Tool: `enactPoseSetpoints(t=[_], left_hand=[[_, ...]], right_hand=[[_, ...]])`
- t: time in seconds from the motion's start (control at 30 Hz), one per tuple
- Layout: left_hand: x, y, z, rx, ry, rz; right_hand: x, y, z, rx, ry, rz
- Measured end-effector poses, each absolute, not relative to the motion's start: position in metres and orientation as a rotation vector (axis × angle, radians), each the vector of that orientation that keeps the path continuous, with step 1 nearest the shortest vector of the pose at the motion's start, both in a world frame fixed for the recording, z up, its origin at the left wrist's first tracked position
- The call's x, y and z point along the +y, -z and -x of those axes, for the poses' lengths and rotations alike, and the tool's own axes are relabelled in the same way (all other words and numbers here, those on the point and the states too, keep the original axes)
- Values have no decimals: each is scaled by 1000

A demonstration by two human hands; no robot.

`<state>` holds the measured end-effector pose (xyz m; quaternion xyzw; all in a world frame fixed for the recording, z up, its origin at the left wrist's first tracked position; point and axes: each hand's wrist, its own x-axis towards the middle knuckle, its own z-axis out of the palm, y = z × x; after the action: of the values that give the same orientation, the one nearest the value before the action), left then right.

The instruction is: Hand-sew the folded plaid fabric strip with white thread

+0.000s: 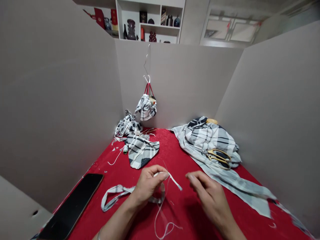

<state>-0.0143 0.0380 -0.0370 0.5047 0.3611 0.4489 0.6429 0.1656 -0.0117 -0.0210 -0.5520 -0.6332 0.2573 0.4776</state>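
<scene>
Two hands at the near edge of the table: what state are they in?

Apart. Left hand: closed, thumb and fingertips pinching a narrow plaid strip and a thin white cord. Right hand: open, fingers loosely curled, holding nothing, just beside the cord.

Location and handling of the strip?

Near the middle of a red cloth-covered table, curled into a loose loop left of the pinch. Judged very light, soft and limp, with raw edges likely to fray; the cord looks apt to tangle. Best held at the pinched section, not by the loose ends. The left fingers hide the join, so I cannot tell whether cord and strip are fastened.

Remaining stock?

Right: one heap of plaid cloth, gold-handled scissors lying on it. Far left: one cut plaid panel, one bunched plaid bundle, one thread spool. Near left: one black smartphone. Far centre: one plaid pouch on red loops, hanging from a wire hook.
</scene>
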Motion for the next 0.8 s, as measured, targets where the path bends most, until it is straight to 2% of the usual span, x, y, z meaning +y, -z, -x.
enactPoseSetpoints(t=[0.1,0.2,0.5,0.63,0.8], left_hand=[[37,39,14,827,-981,-1236],[38,42,14,837,-989,-1341],[36,47,14,811,-874,-1417],[38,43,16,810,-874,-1368],[45,38,22,849,-994,-1234]], right_hand=[[11,14,-163,-1528,-974,1292],[27,18,-147,-1501,-1146,1174],[53,30,-147,-1194,-1076,1113],[79,28,-176,-938,-1051,1051],[64,5,-231,-903,-1191,946]])
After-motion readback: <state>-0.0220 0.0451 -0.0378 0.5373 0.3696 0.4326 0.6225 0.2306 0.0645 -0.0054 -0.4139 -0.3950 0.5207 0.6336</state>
